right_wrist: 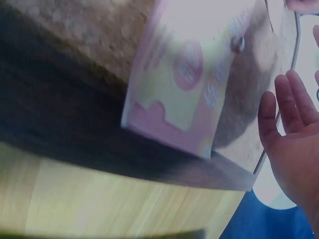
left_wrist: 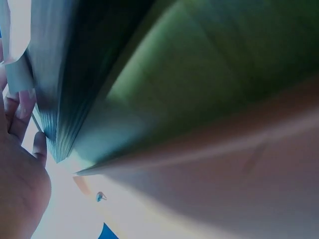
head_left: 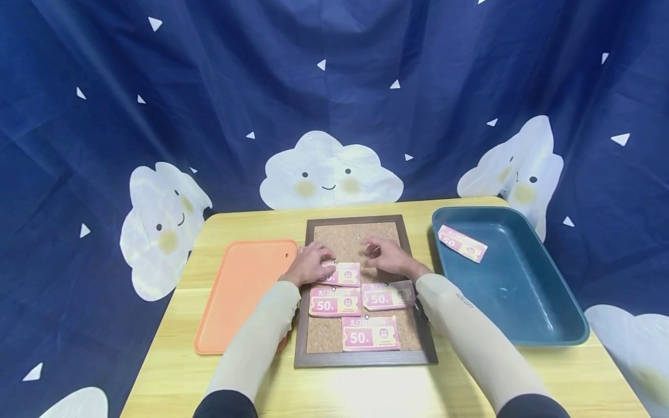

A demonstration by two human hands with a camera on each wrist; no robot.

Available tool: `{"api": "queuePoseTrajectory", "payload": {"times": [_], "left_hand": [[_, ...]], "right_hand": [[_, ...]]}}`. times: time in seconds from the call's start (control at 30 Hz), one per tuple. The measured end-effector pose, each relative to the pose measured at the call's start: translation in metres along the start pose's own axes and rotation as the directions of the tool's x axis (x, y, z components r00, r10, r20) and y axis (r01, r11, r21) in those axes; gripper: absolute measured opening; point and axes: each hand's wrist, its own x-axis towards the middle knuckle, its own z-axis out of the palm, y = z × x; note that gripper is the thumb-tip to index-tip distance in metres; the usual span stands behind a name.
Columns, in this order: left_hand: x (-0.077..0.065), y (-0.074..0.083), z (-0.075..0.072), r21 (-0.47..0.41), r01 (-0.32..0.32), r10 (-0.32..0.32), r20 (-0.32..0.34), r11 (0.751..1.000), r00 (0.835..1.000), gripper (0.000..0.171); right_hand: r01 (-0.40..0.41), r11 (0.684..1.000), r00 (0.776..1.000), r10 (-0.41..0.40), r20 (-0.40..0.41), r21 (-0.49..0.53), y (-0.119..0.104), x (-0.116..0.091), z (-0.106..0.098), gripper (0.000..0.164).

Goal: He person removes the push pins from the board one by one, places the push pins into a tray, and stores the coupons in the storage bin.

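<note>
A dark-framed corkboard (head_left: 365, 360) lies on the table, with several pink and yellow coupons on it. My left hand (head_left: 308, 264) rests over the left end of the upper coupon (head_left: 347, 274), its thumb on the paper and its fingers just above. A round pin head shows at that coupon's top edge. Higher on the right half of the cork, my right hand (head_left: 389, 255) hovers with bent, parted fingers and nothing visible between them. Its forearm overlaps the right middle coupon (head_left: 377, 296). The lowest coupon (head_left: 371, 334) and left middle coupon (head_left: 334, 302) also have pin heads. Small pins (head_left: 358, 235) sit near the board's top.
To the left lies a flat orange tray (head_left: 245, 290). A deep blue-green bin (head_left: 522, 278) stands at the right, with one loose coupon (head_left: 463, 243) in it. Behind the wooden table (head_left: 366, 392) hangs a navy curtain (head_left: 334, 75) with clouds.
</note>
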Motion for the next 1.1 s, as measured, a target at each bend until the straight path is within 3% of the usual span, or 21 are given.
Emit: {"api": "queuePoseTrajectory", "payload": {"times": [0.57, 1.1], "left_hand": [[0.003, 0.009, -0.002, 0.032, -0.005, 0.005, 0.018, 0.999, 1.0, 0.022], [0.003, 0.007, 0.001, 0.007, -0.007, 0.007, -0.006, 1.0, 1.0, 0.013]], "right_hand": [[0.005, 0.993, 0.999, 0.0, 0.04, -0.114, -0.009, 0.006, 0.017, 0.06], [-0.013, 0.987, 0.998, 0.024, 0.066, -0.163, -0.014, 0.01, 0.028, 0.063]]}}
